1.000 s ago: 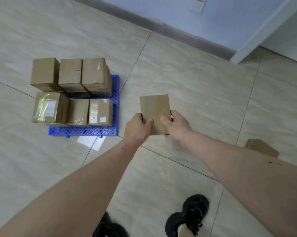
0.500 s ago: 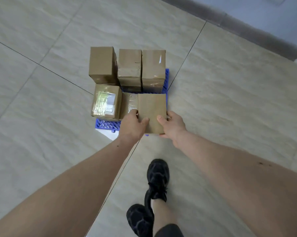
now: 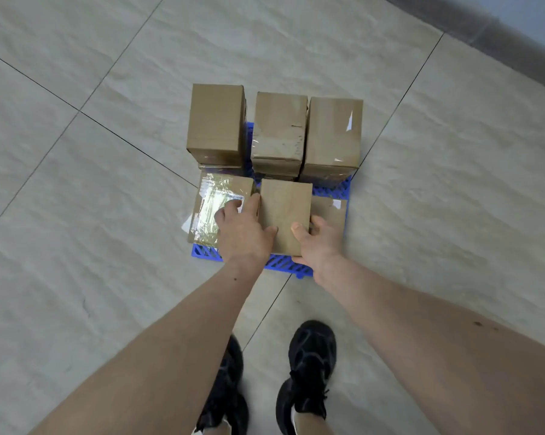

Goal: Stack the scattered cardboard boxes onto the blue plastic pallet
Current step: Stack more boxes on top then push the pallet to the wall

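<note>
Gripping box [image 3: 285,215] between both hands' fingers [image 3: 298,229]

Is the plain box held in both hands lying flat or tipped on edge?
Flat. The held box shows its broad top face, level over the blue pallet, left hand and right hand gripping its near corners.

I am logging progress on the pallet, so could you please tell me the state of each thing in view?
held box: gripped by both hands above the pallet's near middle slot
left hand: grips the held box's left side
right hand: grips its right side
back boxes: three stacks side by side, upright
taped label box: near left, on the pallet
near right box: low, partly hidden
blue pallet: on the floor, mostly covered
</note>
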Tool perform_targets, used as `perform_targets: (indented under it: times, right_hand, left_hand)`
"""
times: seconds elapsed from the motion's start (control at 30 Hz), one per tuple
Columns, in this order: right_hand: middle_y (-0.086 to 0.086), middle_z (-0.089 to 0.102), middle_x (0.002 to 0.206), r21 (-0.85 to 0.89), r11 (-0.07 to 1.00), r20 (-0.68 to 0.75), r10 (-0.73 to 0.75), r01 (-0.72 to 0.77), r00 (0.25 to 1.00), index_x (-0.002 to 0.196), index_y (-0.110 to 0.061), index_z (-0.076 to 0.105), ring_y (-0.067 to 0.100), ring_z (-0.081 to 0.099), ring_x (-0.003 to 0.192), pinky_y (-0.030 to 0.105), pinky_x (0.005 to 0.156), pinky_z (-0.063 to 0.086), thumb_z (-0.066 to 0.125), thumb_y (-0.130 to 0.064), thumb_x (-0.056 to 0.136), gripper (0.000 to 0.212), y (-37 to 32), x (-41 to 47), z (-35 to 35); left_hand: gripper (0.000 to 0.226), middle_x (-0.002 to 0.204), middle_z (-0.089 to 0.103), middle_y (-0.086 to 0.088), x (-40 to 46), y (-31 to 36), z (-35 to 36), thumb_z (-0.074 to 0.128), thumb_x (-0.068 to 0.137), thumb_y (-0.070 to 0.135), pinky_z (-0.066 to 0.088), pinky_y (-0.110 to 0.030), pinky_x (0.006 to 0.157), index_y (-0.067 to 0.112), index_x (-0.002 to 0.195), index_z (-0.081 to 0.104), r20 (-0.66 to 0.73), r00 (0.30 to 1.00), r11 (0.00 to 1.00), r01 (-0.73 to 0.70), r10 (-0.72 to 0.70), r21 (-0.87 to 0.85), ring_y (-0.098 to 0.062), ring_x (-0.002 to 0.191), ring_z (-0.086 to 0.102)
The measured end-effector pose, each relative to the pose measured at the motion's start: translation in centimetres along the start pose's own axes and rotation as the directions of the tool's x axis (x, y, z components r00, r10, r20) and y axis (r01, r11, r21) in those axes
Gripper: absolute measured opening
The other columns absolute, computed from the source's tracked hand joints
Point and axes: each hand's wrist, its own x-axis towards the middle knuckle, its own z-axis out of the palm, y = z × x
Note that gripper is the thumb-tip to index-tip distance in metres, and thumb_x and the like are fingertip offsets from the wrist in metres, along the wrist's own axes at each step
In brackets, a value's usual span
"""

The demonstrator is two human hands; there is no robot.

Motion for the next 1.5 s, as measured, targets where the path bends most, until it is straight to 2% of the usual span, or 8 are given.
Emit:
perform_targets:
  times: [0.17,0.7,0.9,1.0,1.13,1.3,1.4,1.5]
  right_hand:
    - [-0.006,0.068,0.109,-0.008,1.0,-0.053,-0.02,0.019,0.998,0.121,-0.03,0.059,0.023,0.065,0.103,0.047,0.091,0.054,0.061,-0.029,0.092,0.029,1.5,2.2,2.6]
    - [0.002,0.063,0.125,-0.204,0.979,-0.088,-0.004,-0.015,0.996,0.134,-0.021,0.048,0.028,0.06,0.113,0.049,0.095,0.05,0.057,-0.042,0.091,0.049,1.8,4.2,4.0]
    - [0.004,0.055,0.1,-0.351,0.936,-0.097,-0.015,-0.02,0.995,0.12,-0.008,0.049,0.025,0.054,0.092,0.036,0.079,0.047,0.056,-0.046,0.092,0.048,0.6,2.4,2.1]
    - [0.004,0.054,0.104,-0.409,0.913,-0.069,-0.034,0.003,0.997,0.128,-0.009,0.046,0.022,0.049,0.092,0.029,0.074,0.037,0.053,-0.047,0.094,0.052,-0.6,0.4,0.4]
    - [0.006,0.057,0.114,-0.406,0.914,-0.073,-0.057,0.022,0.996,0.12,-0.016,0.05,0.025,0.053,0.105,0.033,0.088,0.042,0.05,-0.052,0.092,0.045,-2.0,-2.6,-3.0]
    - [0.002,0.06,0.109,-0.255,0.967,-0.192,-0.04,-0.011,0.981,0.115,-0.015,0.054,0.023,0.056,0.104,0.032,0.088,0.043,0.052,-0.054,0.091,0.046,-3.2,-6.2,-9.0]
    - [0.006,0.058,0.124,-0.196,0.98,-0.278,-0.026,-0.03,0.96,0.129,-0.011,0.052,0.026,0.054,0.117,0.031,0.095,0.04,0.051,-0.054,0.091,0.058,-3.3,-8.1,-13.4]
    - [0.011,0.06,0.114,-0.173,0.984,-0.339,-0.028,-0.033,0.94,0.117,-0.01,0.055,0.023,0.057,0.108,0.029,0.087,0.039,0.05,-0.054,0.092,0.051,-2.1,-9.9,-18.5]
  left_hand:
    - [0.075,0.149,0.029,-0.006,1.9,-1.7,1.3,0.075,0.077,0.036,0.032,-0.039,0.109,0.025,0.14,0.036,-0.115,0.993,0.999,-0.009,0.014,0.039,-0.029,0.137,0.021]
    - [0.069,0.148,0.025,-0.007,3.2,-2.9,2.5,0.071,0.077,0.044,0.033,-0.042,0.107,0.023,0.135,0.039,-0.135,0.989,0.992,-0.042,0.058,0.119,-0.029,0.134,0.026]
    - [0.067,0.15,0.027,-0.008,2.6,-2.2,0.6,0.063,0.085,0.04,0.034,-0.044,0.106,0.018,0.141,0.034,-0.095,0.994,0.996,-0.054,0.061,0.075,-0.029,0.136,0.025]
    - [0.058,0.147,0.032,-0.008,1.7,-0.7,-1.1,0.059,0.089,0.038,0.035,-0.044,0.102,0.016,0.138,0.039,-0.113,0.987,0.993,-0.105,0.111,0.062,-0.028,0.134,0.028]
    - [0.051,0.141,0.037,-0.007,0.1,2.9,-3.3,0.058,0.09,0.037,0.042,-0.044,0.096,0.013,0.132,0.045,-0.087,0.969,0.971,-0.227,0.233,0.068,-0.027,0.126,0.038]
    - [0.047,0.136,0.039,-0.006,-2.3,8.6,-5.1,0.059,0.088,0.037,0.047,-0.043,0.089,0.014,0.128,0.048,-0.028,0.92,0.918,-0.388,0.392,0.081,-0.028,0.117,0.05]
    - [0.047,0.139,0.035,-0.004,-4.6,12.4,-5.2,0.058,0.089,0.04,0.042,-0.033,0.079,0.015,0.128,0.047,0.015,0.895,0.892,-0.447,0.447,0.071,-0.025,0.119,0.05]
    - [0.046,0.14,0.034,-0.003,-7.9,16.3,-4.1,0.058,0.09,0.04,0.047,-0.04,0.083,0.014,0.126,0.047,0.083,0.857,0.854,-0.515,0.509,0.075,-0.028,0.116,0.052]
